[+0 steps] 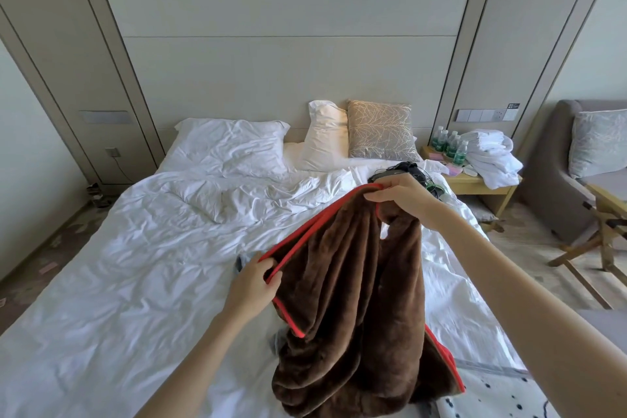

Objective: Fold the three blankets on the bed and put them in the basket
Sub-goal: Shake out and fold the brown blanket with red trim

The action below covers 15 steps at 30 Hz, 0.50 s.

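Over near end of bed [135, 265]: brown blanket [356, 299] lifted clear, bulk hanging bunched. Right hand [403, 196] pinches red edge high; left hand [253, 285] grips same edge lower. Judged purpose: draw edge taut, locate corners for first fold. Basket not visible.

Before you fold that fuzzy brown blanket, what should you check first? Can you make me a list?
1. Does the left hand pinch the red trim of the fuzzy brown fleece blanket? Ok.
2. Does the right hand pinch that trim too? Ok.
3. Is the blanket spread out flat? Not ok: it hangs bunched.
4. Is there bare room on the rumpled white bed? Ok, on its left side.
5. Is the basket close by? Cannot tell: none in view.
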Tool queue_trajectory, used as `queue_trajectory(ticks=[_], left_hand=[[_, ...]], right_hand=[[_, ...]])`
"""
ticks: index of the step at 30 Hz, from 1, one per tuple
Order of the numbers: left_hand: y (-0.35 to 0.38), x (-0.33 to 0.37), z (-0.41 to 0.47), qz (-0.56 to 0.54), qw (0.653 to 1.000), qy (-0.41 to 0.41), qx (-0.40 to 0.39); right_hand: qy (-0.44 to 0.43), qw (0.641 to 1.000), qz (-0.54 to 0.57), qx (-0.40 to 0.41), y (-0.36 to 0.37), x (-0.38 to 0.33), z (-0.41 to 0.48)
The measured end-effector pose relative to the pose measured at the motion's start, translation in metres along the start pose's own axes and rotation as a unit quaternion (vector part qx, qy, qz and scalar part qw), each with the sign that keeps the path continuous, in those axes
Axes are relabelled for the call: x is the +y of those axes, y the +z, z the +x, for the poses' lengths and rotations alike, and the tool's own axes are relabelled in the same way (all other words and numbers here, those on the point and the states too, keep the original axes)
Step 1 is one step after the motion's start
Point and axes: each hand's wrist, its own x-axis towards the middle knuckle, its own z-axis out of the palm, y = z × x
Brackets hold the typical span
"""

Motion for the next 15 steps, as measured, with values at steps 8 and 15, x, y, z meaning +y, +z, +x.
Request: queue_trajectory(ticks=[8,15], left_hand=[[-0.04,0.007,0.014,-0.234,0.966,-0.01,0.105],[-0.051,0.018,0.027,-0.23,0.966,-0.04,0.113]], right_hand=[[0.033,0.994,-0.081,0.062,-0.02,0.042,0.001],[0.054,0.973,-0.2,0.099,-0.033,0.08,0.001]])
